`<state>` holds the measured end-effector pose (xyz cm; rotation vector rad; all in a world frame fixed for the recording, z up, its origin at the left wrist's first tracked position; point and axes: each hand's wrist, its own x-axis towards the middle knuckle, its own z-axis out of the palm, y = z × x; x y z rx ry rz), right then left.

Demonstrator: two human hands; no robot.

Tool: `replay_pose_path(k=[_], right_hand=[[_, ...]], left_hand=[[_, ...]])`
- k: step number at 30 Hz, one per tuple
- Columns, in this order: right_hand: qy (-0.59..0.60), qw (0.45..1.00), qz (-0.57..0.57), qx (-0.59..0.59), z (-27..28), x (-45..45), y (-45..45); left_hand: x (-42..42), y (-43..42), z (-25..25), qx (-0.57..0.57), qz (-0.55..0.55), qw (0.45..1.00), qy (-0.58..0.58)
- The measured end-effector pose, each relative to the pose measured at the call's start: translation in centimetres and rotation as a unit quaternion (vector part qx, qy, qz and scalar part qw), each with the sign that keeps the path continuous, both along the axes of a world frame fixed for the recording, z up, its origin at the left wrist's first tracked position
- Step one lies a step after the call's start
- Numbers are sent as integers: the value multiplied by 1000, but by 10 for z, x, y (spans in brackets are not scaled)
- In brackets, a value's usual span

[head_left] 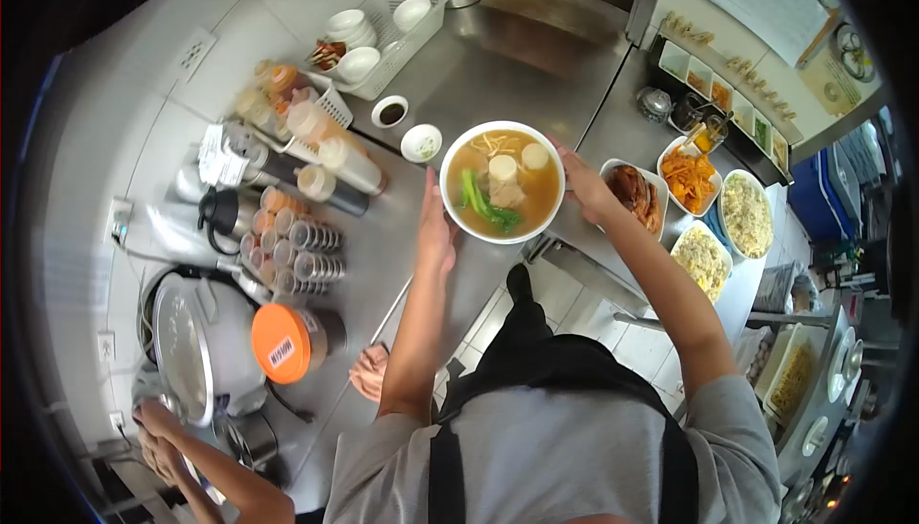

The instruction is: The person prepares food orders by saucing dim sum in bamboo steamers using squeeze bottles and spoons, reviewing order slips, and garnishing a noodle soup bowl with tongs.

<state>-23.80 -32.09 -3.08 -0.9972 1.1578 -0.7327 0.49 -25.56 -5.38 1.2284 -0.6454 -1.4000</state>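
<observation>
Between my two hands is a white bowl of noodle soup (504,182), with broth, noodles, leafy greens, pale round pieces and a chunk that looks like meat. My left hand (437,227) presses flat against the bowl's left side. At the right rim, my right hand (582,182) grips it, its fingertips partly hidden behind the bowl. Just left of the bowl are a small white dish with chopped green bits (421,144) and a small dish of dark sauce (391,111).
To the right are a bowl of browned meat (622,184), orange shredded food (688,179) and fried rice (747,213). Squeeze bottles (349,162), lidded cups (287,246) and an orange-lidded tub (282,344) stand left. Another person's hands (163,443) are lower left; a further hand (369,372) rests nearby.
</observation>
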Motion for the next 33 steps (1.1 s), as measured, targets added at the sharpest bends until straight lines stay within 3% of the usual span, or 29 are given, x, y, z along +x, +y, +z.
replay_pose_path(k=[9,21,24,26,27,28,29,30,33], right_hand=[[16,998,-58,16,-35,-44,-112],[7,995,-98,17,-73,-65,-149],[264,955,-82,-109,-69,-85,-142],[379,917,-59,-111,-12,-127,-108],[416,881,-100,-202,-3,-159,-80],[517,843,-94,-117,47,-175,-50],[641,763,-9,-82,51,-208,-29],[639,761,-109,2,46,-236,-3],[706,696,-114,56,-9,-311,65]], left_hand=[[-29,-137,-33,0,-59,997,46],[-46,-188,-56,17,-67,995,69],[-41,-186,-65,11,-75,997,22],[-38,-180,-66,28,-48,998,-24],[-38,-172,-54,38,-33,995,-86],[-35,-165,-52,14,-12,988,-154],[-33,-158,-50,-11,10,975,-220],[-34,-152,-46,-41,14,971,-235],[-36,-123,-26,-101,30,958,-266]])
